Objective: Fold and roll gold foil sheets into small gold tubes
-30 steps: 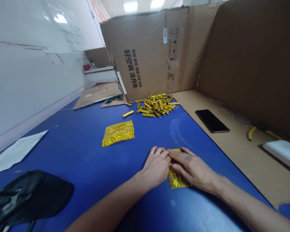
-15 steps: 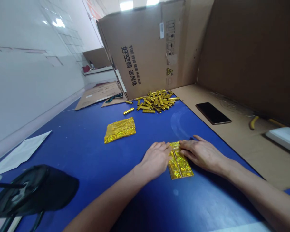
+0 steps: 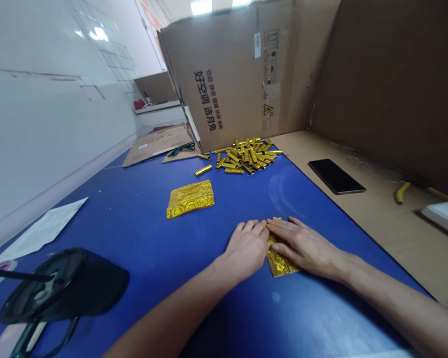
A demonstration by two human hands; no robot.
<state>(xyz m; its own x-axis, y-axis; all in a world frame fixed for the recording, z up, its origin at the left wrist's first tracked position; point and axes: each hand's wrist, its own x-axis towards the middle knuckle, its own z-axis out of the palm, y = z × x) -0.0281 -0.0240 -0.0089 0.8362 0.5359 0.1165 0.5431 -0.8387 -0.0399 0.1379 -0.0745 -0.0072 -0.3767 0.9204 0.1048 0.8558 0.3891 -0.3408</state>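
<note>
A flat rectangular piece of shiny gold foil paper lies on the blue tabletop in front of me, with a lengthwise seam partly visible. My right hand rests across its upper part, fingers stretched out and hiding much of it. Along the left edge, my left hand lies palm down, its fingers slightly bent and fingertips close to those of the right. Neither hand grips anything visible. Farther off to the left is another flat gold foil piece. A heap of small folded gold strips sits at the back.
A large cardboard box stands behind the heap. To the right, a phone and a white object rest on cardboard. At the left are a dark lidded container, blurred, and a white paper sheet.
My right hand has slid left over the gold foil piece, covering more of it and meeting the left fingertips. The whole view has shifted slightly.
</note>
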